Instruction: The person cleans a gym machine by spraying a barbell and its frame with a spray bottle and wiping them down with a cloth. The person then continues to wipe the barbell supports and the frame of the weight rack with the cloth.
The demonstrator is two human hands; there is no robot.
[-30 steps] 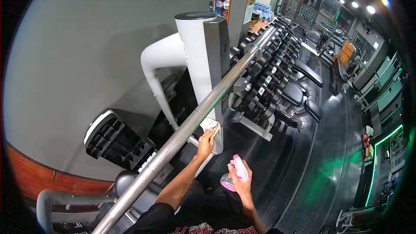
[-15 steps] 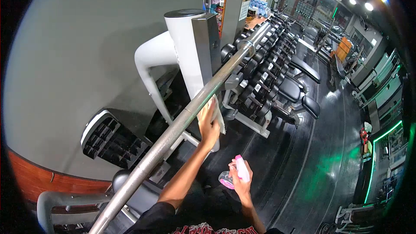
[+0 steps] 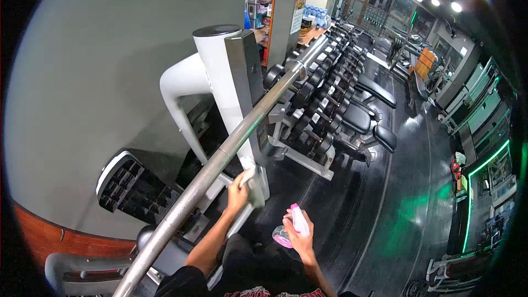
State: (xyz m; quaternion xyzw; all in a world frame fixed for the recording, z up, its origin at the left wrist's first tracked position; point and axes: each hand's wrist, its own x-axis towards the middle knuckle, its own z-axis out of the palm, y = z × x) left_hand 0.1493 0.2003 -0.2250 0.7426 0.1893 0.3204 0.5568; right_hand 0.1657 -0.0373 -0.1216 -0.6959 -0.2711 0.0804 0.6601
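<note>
Bottle [image 3: 281, 236], clear with pink-and-white top [image 3: 300, 220], in the curled right hand [image 3: 302, 240] (pale, blurred cloth [image 3: 254, 187] in closed left hand [image 3: 237, 194])

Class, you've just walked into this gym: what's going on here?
One person is using both hands. The left hand holds a pale, blurred cloth at the lower part of a white upright. The right hand holds a pink-topped spray bottle away from it. A metal bar slants across the view.
</note>
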